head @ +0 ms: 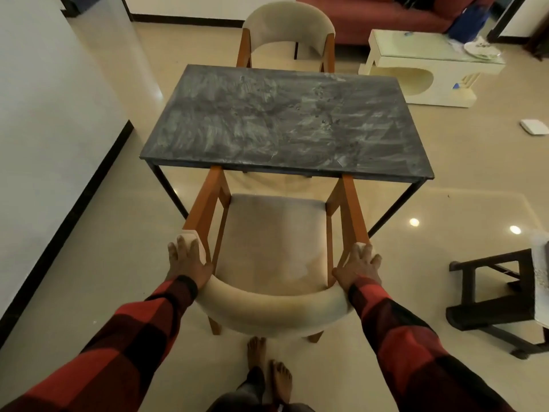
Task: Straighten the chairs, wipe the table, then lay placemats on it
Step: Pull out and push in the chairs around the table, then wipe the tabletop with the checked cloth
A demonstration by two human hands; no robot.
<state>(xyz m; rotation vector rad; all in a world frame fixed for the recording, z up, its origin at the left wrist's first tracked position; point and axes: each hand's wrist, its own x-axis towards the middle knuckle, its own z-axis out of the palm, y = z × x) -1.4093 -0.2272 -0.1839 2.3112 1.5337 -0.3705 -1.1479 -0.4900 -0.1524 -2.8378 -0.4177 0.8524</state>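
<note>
- your left hand (187,261) grips the left end of the near chair's (267,257) curved cream backrest, fingers wrapped over the top and thumb on the inner side.
- your right hand (358,267) grips the right end of the same backrest in the same way.
- the near chair sits in the lower centre of the frame, facing the table, with the front ends of its orange wooden arms just under the table's near edge.
- the dark table (285,120) fills the middle of the frame; its top is covered in pale smeary streaks.
- the far chair (288,23) stands at the table's far side in the upper centre, its rounded backrest turned away from you.
- both your sleeves (416,352) are red and black check, and your bare feet (269,370) show just behind the near chair at the bottom.
- a cream side table (421,81) stands at the upper right, with a red sofa (371,13) behind it.
- a dark wooden stool (496,295) stands at the right edge.
</note>
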